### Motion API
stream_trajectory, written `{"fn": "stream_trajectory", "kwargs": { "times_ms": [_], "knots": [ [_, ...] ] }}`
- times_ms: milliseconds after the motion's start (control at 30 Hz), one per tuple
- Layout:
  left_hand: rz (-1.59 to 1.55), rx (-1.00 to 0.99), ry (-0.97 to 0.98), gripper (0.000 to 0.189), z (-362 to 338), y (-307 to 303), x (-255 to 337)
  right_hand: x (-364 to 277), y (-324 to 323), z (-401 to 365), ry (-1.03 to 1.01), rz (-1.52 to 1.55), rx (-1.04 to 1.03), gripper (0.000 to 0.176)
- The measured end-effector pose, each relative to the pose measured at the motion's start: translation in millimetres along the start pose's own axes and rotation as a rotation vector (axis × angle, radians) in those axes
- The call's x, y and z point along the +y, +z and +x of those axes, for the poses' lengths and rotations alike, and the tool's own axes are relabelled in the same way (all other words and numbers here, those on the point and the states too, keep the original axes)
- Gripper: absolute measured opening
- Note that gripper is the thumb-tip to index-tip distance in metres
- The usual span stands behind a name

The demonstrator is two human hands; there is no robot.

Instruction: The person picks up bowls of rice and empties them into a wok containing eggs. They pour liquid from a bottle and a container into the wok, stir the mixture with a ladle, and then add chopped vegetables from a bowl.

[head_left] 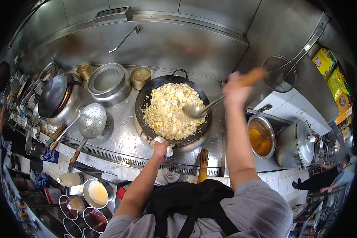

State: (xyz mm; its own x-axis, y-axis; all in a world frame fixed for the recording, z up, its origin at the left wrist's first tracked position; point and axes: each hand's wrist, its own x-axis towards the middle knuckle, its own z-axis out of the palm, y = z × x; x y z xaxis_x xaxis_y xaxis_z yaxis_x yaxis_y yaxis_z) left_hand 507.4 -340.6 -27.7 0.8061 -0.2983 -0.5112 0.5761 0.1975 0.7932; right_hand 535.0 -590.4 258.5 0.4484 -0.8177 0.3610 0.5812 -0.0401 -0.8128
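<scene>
A black wok (138,104) sits on the burner, full of fried rice (168,113) with yellow egg bits. My left hand (161,150) is closed around the wok's near handle, with a white cloth (169,150) bunched in the grip. On the right, my right hand (237,89), slightly blurred, grips the wooden-ended handle of a metal ladle (194,111). The ladle's bowl rests at the right side of the rice. A bamboo brush (203,162) stands near the counter's front edge, right of my left hand.
Left of the wok are a perforated skimmer (93,120), a lidded metal pot (109,85) and a brass-coloured tin (140,77). To the right stand a bowl of orange-brown liquid (261,139) and a large lidded pot (293,144). Another person (325,176) is at far right.
</scene>
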Motion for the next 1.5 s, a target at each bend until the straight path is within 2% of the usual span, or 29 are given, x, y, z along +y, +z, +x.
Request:
{"fn": "stream_trajectory", "kwargs": {
  "times_ms": [33, 67, 100, 167, 233, 333, 367, 433, 500, 567, 633, 700, 733, 767, 833, 867, 933, 967, 1067, 1100, 1167, 1200, 1233, 1267, 1333, 1367, 1400, 1433, 1500],
  "knots": [
    [0.004, 0.003, 0.005, 0.011, -3.4, -1.0, -1.2, 66.4, -24.5, -2.2, 0.011, -0.01, -0.151, 0.018],
    [-0.002, 0.004, 0.023, 0.012, -2.2, 3.8, 2.1, 66.7, -18.6, -1.4, 0.134, 0.062, -0.143, 0.02],
    [-0.007, 0.014, 0.039, 0.012, -0.8, 5.1, 6.7, 60.8, -3.9, 11.9, 0.126, 0.072, -0.156, 0.02],
    [0.132, -0.026, 0.004, 0.014, 10.4, -9.9, -3.5, 35.4, 15.2, 30.6, 0.211, -0.053, -0.253, 0.024],
    [0.006, -0.079, -0.02, 0.017, 4.7, -4.2, 6.5, -32.6, 39.8, 29.8, 0.166, -0.036, -0.292, 0.025],
    [0.012, -0.032, -0.01, 0.016, 1.9, 2.4, 9.2, -69.1, 23.0, 30.6, -0.046, 0.121, -0.41, 0.021],
    [0.034, -0.005, 0.028, 0.013, 2.1, 1.5, 6.9, -28.2, 18.9, 31.2, -0.039, 0.125, -0.412, 0.021],
    [0.087, -0.004, 0.044, 0.013, 4.7, -5.7, 1.2, 76.9, 4.3, 30.1, -0.089, -0.049, 0.065, 0.021],
    [0.125, -0.004, 0.095, 0.013, 16.3, 0.5, 8.6, 81.2, 16.4, 42.6, -0.005, -0.066, -0.055, 0.021],
    [0.241, 0.035, -0.014, 0.014, 14.2, -8.1, 0.8, 72.5, 23.8, 28.8, 0.12, -0.092, -0.153, 0.022],
    [0.309, 0.075, 0.154, 0.017, 34.8, -16.8, -20.4, -1.2, 62.9, 23.4, 0.109, -0.177, -0.356, 0.019],
    [0.252, 0.07, 0.18, 0.019, 22.8, -10.1, -11.0, -37.1, 57.9, 11.5, -0.009, 0.001, -0.401, 0.017],
    [0.237, 0.084, 0.177, 0.019, 22.9, -8.0, -9.0, -34.4, 44.6, 11.9, -0.1, 0.134, -0.491, 0.028],
    [0.268, 0.093, 0.153, 0.021, 22.7, -7.8, -6.2, 5.7, 47.2, 6.6, -0.09, 0.138, -0.505, 0.028],
    [0.299, 0.103, 0.124, 0.022, 16.7, -11.8, -11.6, 99.7, 46.5, -9.2, 0.01, 0.118, -0.121, 0.032],
    [0.363, 0.073, 0.129, 0.031, 19.7, -13.6, -14.2, 98.1, 53.8, 2.1, 0.003, 0.126, -0.127, 0.032],
    [0.441, 0.065, 0.143, 0.041, 38.7, -21.3, -19.6, 96.8, 76.5, 23.9, 0.14, -0.191, -0.404, 0.021],
    [0.537, 0.021, -0.001, 0.04, 28.6, -18.4, -2.2, 82.3, 76.6, 14.5, 0.154, -0.194, -0.391, 0.021],
    [0.38, 0.044, 0.215, 0.03, 21.3, -13.5, -4.5, -0.1, 101.5, 1.7, -0.035, -0.011, -0.553, 0.022],
    [0.373, 0.046, 0.207, 0.03, 21.8, -13.4, -6.3, 7.1, 86.9, -8.4, -0.098, 0.093, -0.541, 0.022],
    [0.413, 0.026, 0.109, 0.038, 24.3, -16.7, -4.8, 95.3, 63.8, -31.0, -0.158, 0.172, -0.42, 0.025],
    [0.482, 0.018, 0.083, 0.039, 27.2, -17.4, -5.1, 108.7, 64.1, -32.8, -0.164, 0.159, -0.42, 0.025],
    [0.477, 0.009, 0.089, 0.039, 32.3, -16.7, -1.6, 118.1, 72.5, -28.4, -0.034, 0.042, -0.418, 0.026],
    [0.477, -0.023, 0.056, 0.04, 37.4, -18.9, 2.1, 113.8, 88.4, -29.8, 0.099, -0.07, -0.409, 0.028],
    [0.481, -0.081, -0.001, 0.041, 27.4, -20.1, -2.0, 57.5, 108.8, -27.1, 0.079, -0.166, -0.413, 0.025],
    [0.473, -0.049, 0.103, 0.043, 18.5, -16.5, 12.0, 26.5, 127.9, -25.0, 0.047, -0.241, -0.443, 0.024],
    [0.461, -0.012, 0.188, 0.044, 9.7, -15.8, 13.1, 15.9, 123.6, -25.8, -0.07, -0.121, -0.529, 0.024],
    [0.515, -0.027, 0.04, 0.046, 24.0, -19.1, 2.1, 11.0, 111.5, -30.1, -0.176, -0.002, -0.607, 0.024],
    [0.51, 0.015, 0.01, 0.046, 29.9, -18.3, -3.3, 63.2, 93.8, -44.6, -0.206, 0.148, -0.54, 0.033]
  ]
}}
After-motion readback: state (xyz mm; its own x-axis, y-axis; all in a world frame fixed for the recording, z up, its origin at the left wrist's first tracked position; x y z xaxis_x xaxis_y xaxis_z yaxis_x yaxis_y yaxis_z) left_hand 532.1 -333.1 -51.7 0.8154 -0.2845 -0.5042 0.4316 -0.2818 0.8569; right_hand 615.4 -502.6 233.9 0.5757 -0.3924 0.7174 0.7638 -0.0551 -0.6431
